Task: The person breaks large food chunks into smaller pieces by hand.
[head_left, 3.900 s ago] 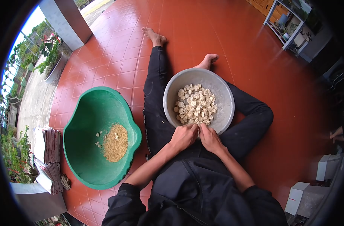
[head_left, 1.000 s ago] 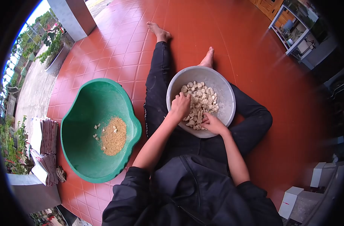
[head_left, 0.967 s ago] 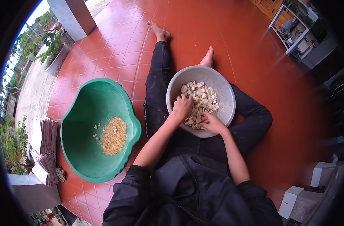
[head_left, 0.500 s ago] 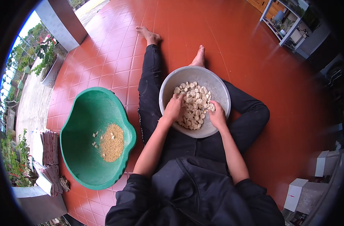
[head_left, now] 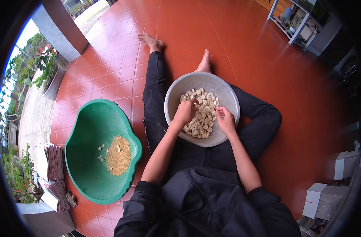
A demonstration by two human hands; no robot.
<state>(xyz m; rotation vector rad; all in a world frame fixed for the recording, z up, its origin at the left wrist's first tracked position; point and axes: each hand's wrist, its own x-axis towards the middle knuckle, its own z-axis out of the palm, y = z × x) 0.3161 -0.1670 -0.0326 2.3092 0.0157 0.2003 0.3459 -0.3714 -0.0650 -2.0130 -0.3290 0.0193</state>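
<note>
A grey basin (head_left: 224,93) rests between my legs, its bottom covered by a heap of round pale discs (head_left: 204,118) that look dry and crumbly. My left hand (head_left: 185,113) reaches over the basin's left side, fingers curled in a pinch with a bit of a pale disc (head_left: 195,103) at the tips. On the right side, my right hand (head_left: 225,119) has its thumb and fingers pressed together close over the heap's edge; I cannot tell what is between them.
To the left stands a wide green basin (head_left: 83,158) with yellowish grain (head_left: 119,156) and several pale crumbs. Beside it are stacked folded papers (head_left: 54,166). White boxes (head_left: 314,200) sit at lower right, a shelf (head_left: 293,23) at upper right. Red tiled floor (head_left: 188,31) surrounds me.
My right hand has shifted slightly left and closed its fingers; the disc seen in it before no longer shows. My left fingers have curled inward. The whole view has shifted a little.
</note>
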